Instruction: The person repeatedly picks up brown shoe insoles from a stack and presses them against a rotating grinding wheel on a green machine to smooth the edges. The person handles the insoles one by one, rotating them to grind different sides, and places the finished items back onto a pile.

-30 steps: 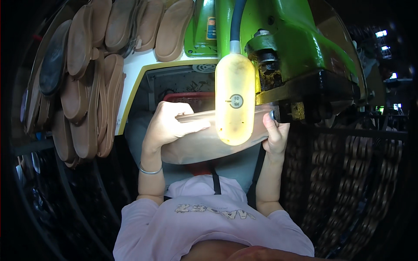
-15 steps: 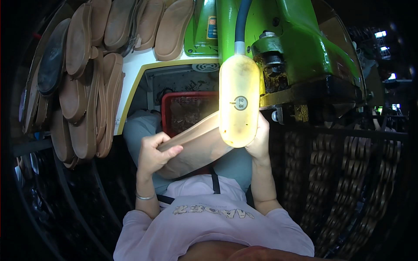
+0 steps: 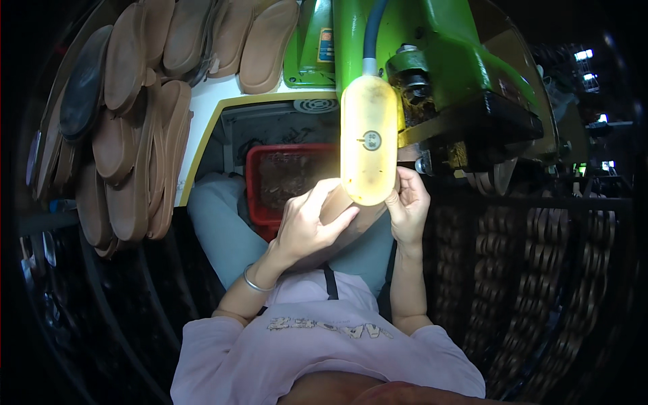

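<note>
A brown shoe sole [image 3: 361, 226] lies between my two hands, under the glowing yellow lamp [image 3: 370, 111], which hides part of it. My left hand [image 3: 307, 226], a metal bangle on its wrist, grips the sole along its near side with the thumb stretched across. At the sole's far right end, beside the lamp's lower tip, my right hand [image 3: 408, 206] pinches with thumb and fingers. Just right of the lamp stands the working head [image 3: 412, 77] of a green machine [image 3: 445, 34].
Brown soles [image 3: 128, 158] and a dark sole [image 3: 84, 84] are heaped on the white table at the left. A red basket [image 3: 254, 192] with scraps sits in the recess beyond my knees. Racks of soles [image 3: 499, 256] line the right side.
My left hand has slid right and forward along the sole, closer to my right hand. The sole now points more away from me, largely behind the lamp and left hand.
</note>
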`<state>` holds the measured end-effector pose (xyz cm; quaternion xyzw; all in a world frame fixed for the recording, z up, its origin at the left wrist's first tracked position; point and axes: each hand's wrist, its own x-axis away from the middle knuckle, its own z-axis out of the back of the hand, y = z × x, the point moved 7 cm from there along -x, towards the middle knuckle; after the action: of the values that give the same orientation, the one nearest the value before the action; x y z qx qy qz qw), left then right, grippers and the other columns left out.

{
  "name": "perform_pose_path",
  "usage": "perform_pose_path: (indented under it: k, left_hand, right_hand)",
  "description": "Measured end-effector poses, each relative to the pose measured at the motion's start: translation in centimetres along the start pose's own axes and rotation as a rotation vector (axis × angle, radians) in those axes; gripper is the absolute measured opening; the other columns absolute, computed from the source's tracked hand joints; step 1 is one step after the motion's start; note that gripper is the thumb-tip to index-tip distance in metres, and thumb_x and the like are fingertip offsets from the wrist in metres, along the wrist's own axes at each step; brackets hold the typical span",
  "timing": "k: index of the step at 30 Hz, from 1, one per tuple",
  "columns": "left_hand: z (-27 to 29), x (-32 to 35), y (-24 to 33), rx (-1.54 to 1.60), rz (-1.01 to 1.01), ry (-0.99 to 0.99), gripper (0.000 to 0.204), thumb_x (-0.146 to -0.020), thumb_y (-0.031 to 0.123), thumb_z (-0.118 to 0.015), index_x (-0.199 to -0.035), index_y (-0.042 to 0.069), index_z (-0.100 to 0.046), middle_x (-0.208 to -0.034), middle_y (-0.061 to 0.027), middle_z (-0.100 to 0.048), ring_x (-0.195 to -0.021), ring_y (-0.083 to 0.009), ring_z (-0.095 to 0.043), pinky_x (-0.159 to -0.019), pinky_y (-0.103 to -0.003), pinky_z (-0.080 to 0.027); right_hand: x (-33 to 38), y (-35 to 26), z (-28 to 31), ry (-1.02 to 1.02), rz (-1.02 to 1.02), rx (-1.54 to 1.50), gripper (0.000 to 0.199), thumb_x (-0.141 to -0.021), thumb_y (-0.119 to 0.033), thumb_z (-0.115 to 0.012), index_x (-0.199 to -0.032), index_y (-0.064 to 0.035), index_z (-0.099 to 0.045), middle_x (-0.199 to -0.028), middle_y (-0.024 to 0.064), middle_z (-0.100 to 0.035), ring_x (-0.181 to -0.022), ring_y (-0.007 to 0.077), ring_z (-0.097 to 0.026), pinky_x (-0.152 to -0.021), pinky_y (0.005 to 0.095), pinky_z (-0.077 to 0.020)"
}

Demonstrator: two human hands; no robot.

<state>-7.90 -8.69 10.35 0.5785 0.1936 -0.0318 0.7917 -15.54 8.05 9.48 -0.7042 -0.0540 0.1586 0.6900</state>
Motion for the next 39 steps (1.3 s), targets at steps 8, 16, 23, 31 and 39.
perform_pose_path:
  k: [8,16,23,31,39]
  left_hand:
    - [-0.8,1.8,-2.1,0.295,0.298,0.097,0.038,-0.080,0.007,-0.072,-0.112,-0.004,-0.055,-0.093,-0.0167,-0.069,-0.082,-0.0198,-0.069,-0.073,-0.030,-0.055]
    - [-2.0,6.2,-4.5,0.653,0.272,0.489,0.047,-0.086,0.003,-0.063,-0.125,-0.007,-0.038,-0.114,-0.0186,-0.058,-0.103,-0.0178,-0.058,-0.090,-0.029,-0.047]
    - [-4.5,3.0,-2.7,0.601,0.285,0.190,0.043,-0.085,-0.003,-0.060,-0.123,-0.006,-0.039,-0.113,-0.0169,-0.059,-0.101,-0.0173,-0.060,-0.088,-0.029,-0.048]
    - [-5.9,2.9,-2.5,0.792,0.345,0.273,0.040,-0.086,-0.003,-0.059,-0.121,-0.005,-0.038,-0.111,-0.0136,-0.053,-0.105,-0.0155,-0.053,-0.093,-0.028,-0.042]
    - [-3.2,1.6,-2.7,0.676,0.298,0.336,0.024,-0.088,0.005,-0.060,-0.108,-0.006,-0.054,-0.101,-0.0103,-0.061,-0.097,-0.0148,-0.057,-0.087,-0.028,-0.044]
  right_hand:
    - [0.1,0.2,-0.3,0.071,-0.034,-0.075,0.040,-0.079,0.000,-0.072,-0.109,0.0010,-0.046,-0.098,0.0119,-0.063,-0.090,0.0140,-0.061,-0.078,0.0252,-0.0496]
    - [-0.2,-0.5,-3.9,0.030,-0.030,0.018,0.044,-0.069,0.000,-0.082,-0.096,-0.0031,-0.048,-0.088,0.0035,-0.057,-0.068,0.0043,-0.050,-0.054,0.0178,-0.0406]
    - [0.7,-0.2,0.8,0.168,0.008,0.039,0.040,-0.073,-0.002,-0.080,-0.094,-0.0022,-0.046,-0.088,0.0061,-0.058,-0.081,0.0111,-0.058,-0.070,0.0235,-0.0491]
    - [0.5,-1.3,1.3,0.125,0.060,0.189,0.032,-0.076,-0.006,-0.078,-0.090,-0.0030,-0.049,-0.078,0.0004,-0.053,-0.065,0.0037,-0.047,-0.056,0.0188,-0.0388]
    - [1.3,-1.2,-0.5,0.017,0.037,0.334,0.040,-0.072,-0.003,-0.079,-0.097,-0.0036,-0.048,-0.078,-0.0013,-0.052,-0.064,0.0017,-0.045,-0.055,0.0175,-0.0354]
